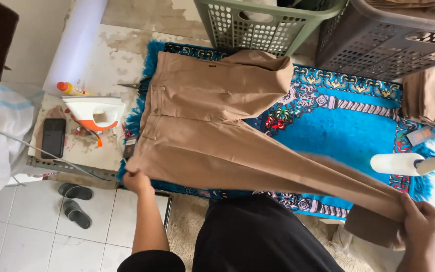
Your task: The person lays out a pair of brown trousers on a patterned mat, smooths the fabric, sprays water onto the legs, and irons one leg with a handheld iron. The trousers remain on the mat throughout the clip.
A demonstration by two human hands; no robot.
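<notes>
the tan trousers (212,126) are showing as smooth, matt woven cloth, creasing softly where the left hand (137,180) and right hand (424,231) are pinching them. the blue patterned mat (348,126) is looking like short-piled textile with a shaggy fringe. the green basket (263,22) and grey basket (388,40) are looking like moulded, perforated plastic, faintly shiny. the iron (95,113) is wearing glossy white and orange plastic. the phone (53,137) is showing a dark, glassy face. the floor tiles (36,216) are gleaming smooth.
</notes>
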